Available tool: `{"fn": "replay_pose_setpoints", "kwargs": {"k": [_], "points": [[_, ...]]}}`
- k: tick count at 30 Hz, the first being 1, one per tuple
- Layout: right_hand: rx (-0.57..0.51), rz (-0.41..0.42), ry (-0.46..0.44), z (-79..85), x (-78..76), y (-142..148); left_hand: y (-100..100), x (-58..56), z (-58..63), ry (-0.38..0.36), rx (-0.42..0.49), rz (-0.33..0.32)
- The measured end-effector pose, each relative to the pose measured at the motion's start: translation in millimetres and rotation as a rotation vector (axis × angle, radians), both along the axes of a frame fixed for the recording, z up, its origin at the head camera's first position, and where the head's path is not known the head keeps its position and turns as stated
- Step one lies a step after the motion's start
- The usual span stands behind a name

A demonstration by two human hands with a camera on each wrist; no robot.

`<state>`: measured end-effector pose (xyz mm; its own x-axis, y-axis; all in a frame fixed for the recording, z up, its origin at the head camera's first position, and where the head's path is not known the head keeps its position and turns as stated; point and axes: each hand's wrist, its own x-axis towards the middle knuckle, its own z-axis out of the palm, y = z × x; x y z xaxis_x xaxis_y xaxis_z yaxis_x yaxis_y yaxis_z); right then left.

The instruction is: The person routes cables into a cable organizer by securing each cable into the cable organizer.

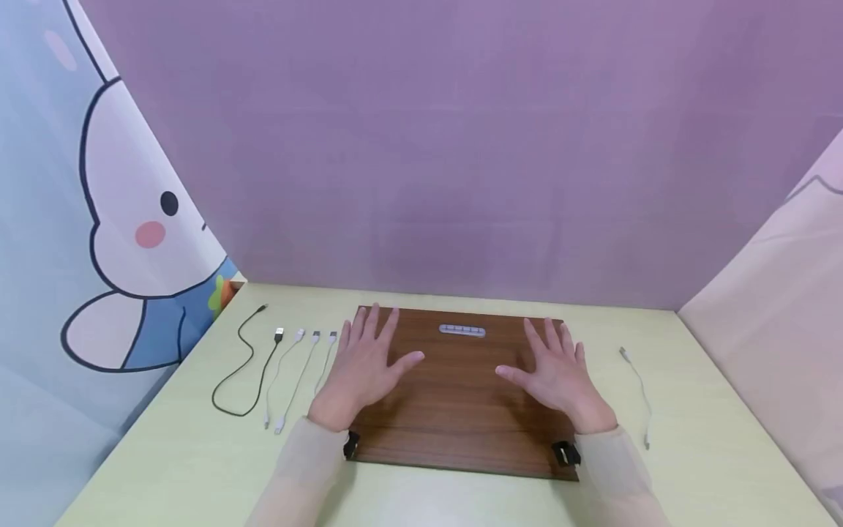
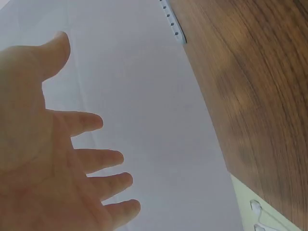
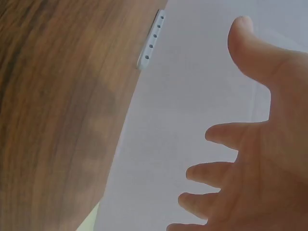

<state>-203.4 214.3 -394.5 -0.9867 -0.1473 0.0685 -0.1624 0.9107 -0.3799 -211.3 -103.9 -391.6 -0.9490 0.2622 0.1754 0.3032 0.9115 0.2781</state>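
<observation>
A dark wooden board (image 1: 461,395) lies on the pale green table (image 1: 711,454). My left hand (image 1: 366,362) hovers open over the board's left part, fingers spread. My right hand (image 1: 557,369) hovers open over the right part, also spread. Neither holds anything. A small grey cable clip strip (image 1: 462,330) sits near the board's far edge, between the hands; it also shows as the clip strip (image 2: 172,21) and the clip strip (image 3: 150,41). The wrist views show my open left hand (image 2: 57,159) and open right hand (image 3: 250,159) above the board (image 2: 255,86).
Left of the board lie a black cable (image 1: 246,366) and three white cables (image 1: 299,369) side by side. One more white cable (image 1: 639,388) lies to the right. Black clamps (image 1: 565,454) grip the board's near corners. Purple and patterned curtains wall in the table.
</observation>
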Motion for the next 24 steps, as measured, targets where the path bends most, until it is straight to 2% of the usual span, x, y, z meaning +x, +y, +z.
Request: {"fn": "replay_pose_setpoints", "kwargs": {"k": [7, 10, 15, 20, 24], "points": [[-0.014, -0.007, 0.002, -1.8, 0.2, 2, 11, 2.2, -5.1, 0.029, 0.006, -0.081], [-0.014, -0.002, 0.012, -2.7, -1.8, 4, 18, 3.1, -6.3, 0.037, 0.039, -0.118], [-0.01, -0.014, -0.026, -3.2, -6.6, 13, 29, 4.7, -1.5, 0.061, 0.1, -0.145], [-0.007, -0.038, -0.043, -2.5, -9.5, 21, 43, 8.3, 1.8, 0.116, 0.117, -0.184], [0.009, -0.043, -0.022, -3.3, -11.1, 25, 54, 14.4, 0.9, 0.094, 0.109, -0.203]]}}
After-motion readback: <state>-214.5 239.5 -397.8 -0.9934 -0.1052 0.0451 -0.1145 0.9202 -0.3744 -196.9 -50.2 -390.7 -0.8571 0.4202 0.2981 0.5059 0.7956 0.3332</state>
